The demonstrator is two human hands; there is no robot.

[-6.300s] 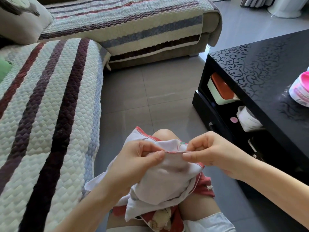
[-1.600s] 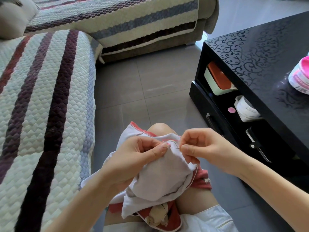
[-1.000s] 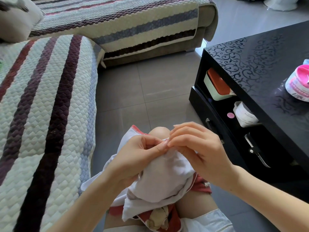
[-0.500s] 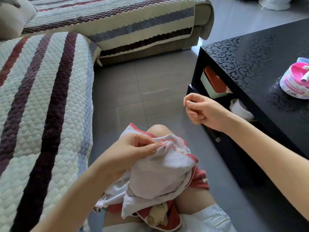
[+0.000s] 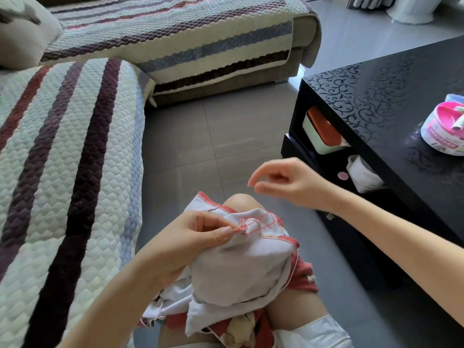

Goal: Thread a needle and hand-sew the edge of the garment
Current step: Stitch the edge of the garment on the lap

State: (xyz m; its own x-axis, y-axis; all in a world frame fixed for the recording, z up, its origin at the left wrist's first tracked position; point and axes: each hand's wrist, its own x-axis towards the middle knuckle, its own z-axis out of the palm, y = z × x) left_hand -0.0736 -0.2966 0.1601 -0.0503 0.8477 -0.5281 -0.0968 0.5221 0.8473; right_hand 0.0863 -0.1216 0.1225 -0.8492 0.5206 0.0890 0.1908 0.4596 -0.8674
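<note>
Left hand [image 5: 190, 238] pinches the garment [image 5: 238, 270] edge; red thread [image 5: 261, 222] loops beside its fingertips. Right hand [image 5: 288, 187] hovers above, blurred, half-curled, grasp unclear; table [image 5: 376, 96] beyond it.

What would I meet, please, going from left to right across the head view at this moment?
Striped sofa cover → left hand, pinching the garment → right hand → box with orange lid → pink-lidded tub.
</note>
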